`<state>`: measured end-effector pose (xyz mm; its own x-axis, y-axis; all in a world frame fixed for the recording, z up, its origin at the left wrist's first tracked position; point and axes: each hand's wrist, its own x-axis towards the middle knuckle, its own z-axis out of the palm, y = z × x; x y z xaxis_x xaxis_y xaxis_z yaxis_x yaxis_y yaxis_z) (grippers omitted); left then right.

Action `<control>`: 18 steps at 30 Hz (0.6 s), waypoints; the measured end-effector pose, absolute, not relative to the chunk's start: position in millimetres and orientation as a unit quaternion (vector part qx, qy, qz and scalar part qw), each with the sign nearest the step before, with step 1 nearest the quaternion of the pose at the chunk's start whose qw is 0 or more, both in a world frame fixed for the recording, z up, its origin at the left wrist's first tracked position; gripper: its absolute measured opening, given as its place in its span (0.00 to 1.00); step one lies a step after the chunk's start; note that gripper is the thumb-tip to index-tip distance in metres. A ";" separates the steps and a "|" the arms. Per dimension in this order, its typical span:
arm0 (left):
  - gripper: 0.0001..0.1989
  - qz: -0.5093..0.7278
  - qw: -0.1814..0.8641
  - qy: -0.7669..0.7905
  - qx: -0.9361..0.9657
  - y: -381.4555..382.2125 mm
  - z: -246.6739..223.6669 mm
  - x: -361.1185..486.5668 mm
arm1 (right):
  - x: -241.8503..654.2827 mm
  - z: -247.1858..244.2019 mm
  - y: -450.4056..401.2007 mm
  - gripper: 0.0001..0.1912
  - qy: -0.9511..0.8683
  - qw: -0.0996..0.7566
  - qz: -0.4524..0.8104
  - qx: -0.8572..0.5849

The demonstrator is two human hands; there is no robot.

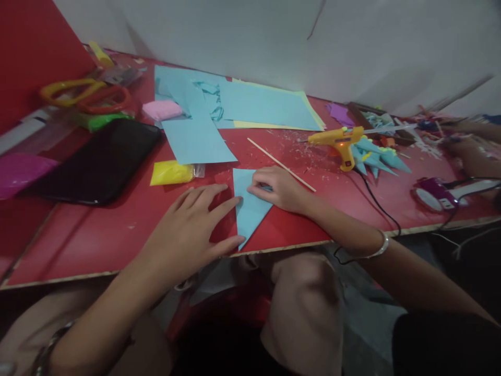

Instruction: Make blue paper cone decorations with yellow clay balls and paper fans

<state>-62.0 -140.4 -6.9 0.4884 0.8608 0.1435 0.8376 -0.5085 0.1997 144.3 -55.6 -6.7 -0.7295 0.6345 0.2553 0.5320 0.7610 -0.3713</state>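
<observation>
A light blue piece of paper (pixel 250 209) lies flat near the table's front edge, tapering to a point towards me. My left hand (pixel 191 224) is open, its fingers spread, with thumb and fingertips against the paper's left edge. Curled over the upper right part of the sheet, my right hand (pixel 276 188) is closed with its fingers pinched on the paper; the exact fold under them is partly hidden. Just beyond that hand lies a thin wooden stick (pixel 279 163). A yellow packet (pixel 172 173) sits beyond my left hand.
More blue sheets (pixel 270 104) lie along the wall. A yellow glue gun (pixel 342 141), its light on, stands beside blue paper cones (pixel 378 156). At left are a black phone-like slab (pixel 105 162) and scissors (pixel 74 91). Another person's hand (pixel 469 151) is at far right.
</observation>
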 end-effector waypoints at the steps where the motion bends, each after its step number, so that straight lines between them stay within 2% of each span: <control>1: 0.29 0.116 0.045 0.497 0.859 -140.9 -6.7 -59.7 | 144.9 -6.8 -53.8 0.14 -0.921 0.187 0.135 -0.315; 18: 0.33 0.137 0.063 0.516 0.843 -145.4 -10.7 -53.5 | 145.1 -6.4 -53.5 0.14 -0.916 0.203 0.143 -0.315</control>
<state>-53.5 -145.4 -10.7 0.4299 0.8875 0.1659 0.8532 -0.4595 0.2470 145.1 -53.5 -6.4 -0.7189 0.6359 0.2807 0.5197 0.7599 -0.3905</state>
